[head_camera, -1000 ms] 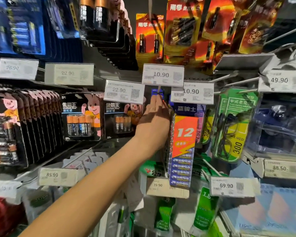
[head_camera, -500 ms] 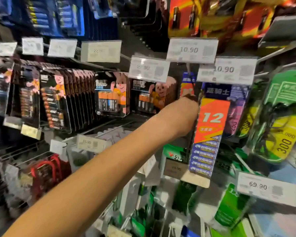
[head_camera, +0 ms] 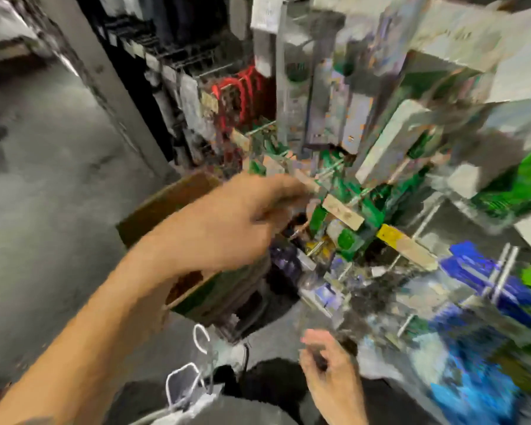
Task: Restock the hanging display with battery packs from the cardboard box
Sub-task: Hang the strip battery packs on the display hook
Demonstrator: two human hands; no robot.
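Cardboard box (head_camera: 163, 207) under L hand (head_camera: 227, 222) at its far edge, beside hanging display (head_camera: 292, 96): restock prob unfinished. Fingers on it and R hand (head_camera: 328, 375): blur, can't tell.

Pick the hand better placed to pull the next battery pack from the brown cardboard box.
Left, probably. The left hand hovers over the brown cardboard box; the right hand sits lower, near the body, clear of the box. Blur hides whether either holds anything.
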